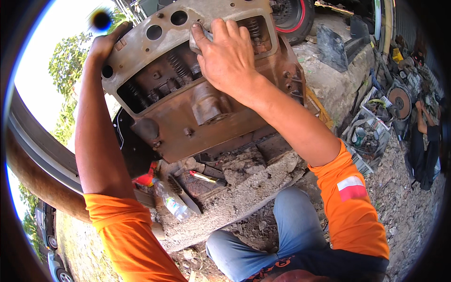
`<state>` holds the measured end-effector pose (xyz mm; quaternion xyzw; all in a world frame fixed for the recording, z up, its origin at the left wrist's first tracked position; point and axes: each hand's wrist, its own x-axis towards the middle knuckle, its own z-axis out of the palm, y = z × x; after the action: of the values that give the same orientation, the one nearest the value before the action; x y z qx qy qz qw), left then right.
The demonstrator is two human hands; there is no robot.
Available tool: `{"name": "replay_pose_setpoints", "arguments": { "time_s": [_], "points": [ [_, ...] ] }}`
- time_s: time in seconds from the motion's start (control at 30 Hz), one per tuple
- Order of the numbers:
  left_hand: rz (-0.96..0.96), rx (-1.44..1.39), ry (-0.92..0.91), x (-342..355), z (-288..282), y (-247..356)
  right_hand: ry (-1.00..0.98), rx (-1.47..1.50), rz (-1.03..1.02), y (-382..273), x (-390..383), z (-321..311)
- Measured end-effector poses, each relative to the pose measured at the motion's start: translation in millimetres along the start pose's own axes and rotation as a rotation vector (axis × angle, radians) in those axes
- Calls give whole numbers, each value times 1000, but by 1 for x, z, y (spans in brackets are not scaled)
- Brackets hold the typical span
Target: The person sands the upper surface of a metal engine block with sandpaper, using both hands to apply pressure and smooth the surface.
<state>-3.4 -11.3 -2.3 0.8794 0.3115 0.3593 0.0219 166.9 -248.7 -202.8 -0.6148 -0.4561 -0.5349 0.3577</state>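
A rusty brown engine block [176, 141] leans before me, its pale machined face tilted up. Coil springs [177, 65] show inside its long side opening. My right hand [229, 58] presses on that face between the round holes and the opening. Its fingers are closed on a small grey pad [193, 46], mostly covered by the hand, so its material is unclear. At the block's far left corner, my left hand [104, 46] is curled over the edge and grips it; its fingertips are partly hidden.
On the concrete ledge lie a clear plastic bottle [173, 201], a long dark blade [190, 203] and a red-and-yellow handled tool [206, 177]. A red-rimmed wheel [300, 21] stands behind. Rightward are a crate of scrap parts [364, 164] and another person's arm [421, 117].
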Motion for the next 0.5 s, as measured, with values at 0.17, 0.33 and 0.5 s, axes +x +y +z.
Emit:
{"name": "replay_pose_setpoints", "arguments": {
  "time_s": [0.17, 0.33, 0.5],
  "points": [
    [-22, -47, -25, 2, 1, 0, 5, -40, 94, 8, 0, 1],
    [-30, -3, -13, 1, 1, 1, 3, -24, 113, 16, -1, -14],
    [-29, 27, -4, 11, -2, -12, -20, -24, 68, 21, -3, -12]
  ]
}}
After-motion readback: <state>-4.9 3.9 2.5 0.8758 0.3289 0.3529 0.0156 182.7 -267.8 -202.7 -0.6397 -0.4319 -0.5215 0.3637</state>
